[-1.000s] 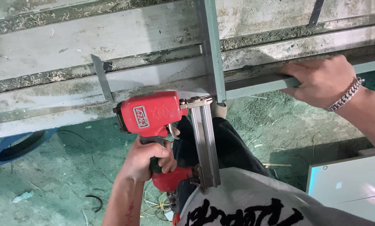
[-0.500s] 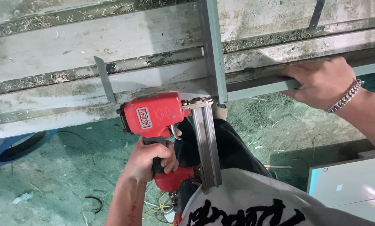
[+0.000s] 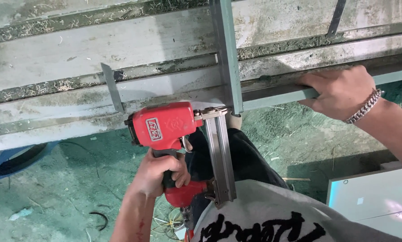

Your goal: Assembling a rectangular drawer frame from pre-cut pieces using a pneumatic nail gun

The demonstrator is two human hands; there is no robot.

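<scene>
My left hand (image 3: 158, 172) is shut around the handle of a red pneumatic nail gun (image 3: 165, 125). The gun's silver magazine (image 3: 219, 157) runs down toward my shirt, and its nose sits at the foot of an upright green bar (image 3: 225, 54). That bar meets a horizontal green bar (image 3: 277, 96) there. My right hand (image 3: 337, 92), with a metal bracelet on the wrist, grips the horizontal bar further to the right. Both bars lie against a worn, whitish plank surface (image 3: 120, 49).
A thin grey metal strip (image 3: 112, 87) leans on the planks left of the gun. Below is a green floor strewn with debris, a black loop (image 3: 100, 219) and wire scraps. A white panel (image 3: 371, 197) lies at lower right, a blue object (image 3: 12, 161) at far left.
The nail gun has shifted very slightly to the right, toward the joint of the green bars. Both hands keep their grips.
</scene>
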